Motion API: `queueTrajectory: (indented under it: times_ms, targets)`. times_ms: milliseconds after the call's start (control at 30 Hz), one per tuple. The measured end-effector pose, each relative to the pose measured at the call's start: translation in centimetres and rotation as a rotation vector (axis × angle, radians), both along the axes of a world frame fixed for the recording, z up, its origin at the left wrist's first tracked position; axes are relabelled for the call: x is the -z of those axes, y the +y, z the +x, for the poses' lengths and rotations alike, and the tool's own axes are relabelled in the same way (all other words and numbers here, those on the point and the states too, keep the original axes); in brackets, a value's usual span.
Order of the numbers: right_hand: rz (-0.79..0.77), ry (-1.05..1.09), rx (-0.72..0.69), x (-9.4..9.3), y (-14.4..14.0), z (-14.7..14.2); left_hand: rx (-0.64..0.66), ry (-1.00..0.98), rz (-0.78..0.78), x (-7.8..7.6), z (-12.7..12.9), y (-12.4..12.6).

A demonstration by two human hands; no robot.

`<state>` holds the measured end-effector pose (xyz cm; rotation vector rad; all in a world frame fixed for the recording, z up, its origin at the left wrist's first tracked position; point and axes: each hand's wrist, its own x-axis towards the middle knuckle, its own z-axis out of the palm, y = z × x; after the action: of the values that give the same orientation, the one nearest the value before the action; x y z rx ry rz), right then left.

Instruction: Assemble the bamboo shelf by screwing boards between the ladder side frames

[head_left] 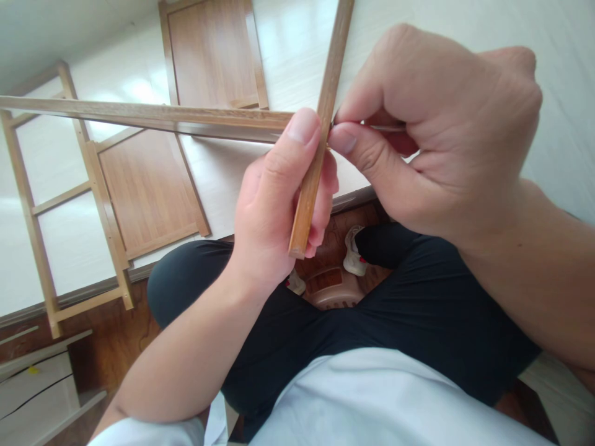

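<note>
Now the left hand (274, 204) grips a light brown wooden strip (320, 130) above the lap; the right hand (432, 130) pinches a thin metal pin (388, 128) against it. The pin could slip if the strip turns.

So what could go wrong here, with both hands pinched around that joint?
The left hand grips only the short wooden strip, so the long rail sticking out sideways could twist the joint apart. The right hand pinches something small and thin at the strip; it may slip and drop.

no readable text, label, brand, number or sign shows anywhere here.
</note>
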<state>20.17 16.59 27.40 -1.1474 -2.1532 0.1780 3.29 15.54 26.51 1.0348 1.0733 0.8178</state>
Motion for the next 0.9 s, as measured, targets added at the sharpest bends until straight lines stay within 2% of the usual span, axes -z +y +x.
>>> queueTrajectory:
  times_ms: [233,367,567,900]
  targets:
    - [-0.009,-0.06,0.059,-1.0,-0.3,-0.9,-0.011,-0.062,0.043,0.4,0.1,-0.3]
    - [-0.004,-0.05,0.015,-1.2,-0.4,-1.1,-0.031,-0.136,0.073,0.5,0.2,-0.5]
    - [0.029,-0.037,0.007,-0.8,-0.3,-0.6,-0.035,-0.118,0.06,0.2,0.3,-0.5]
    - [0.029,0.054,-0.08,-0.5,0.1,-0.2,0.037,-0.149,0.074,1.1,-0.4,-0.1]
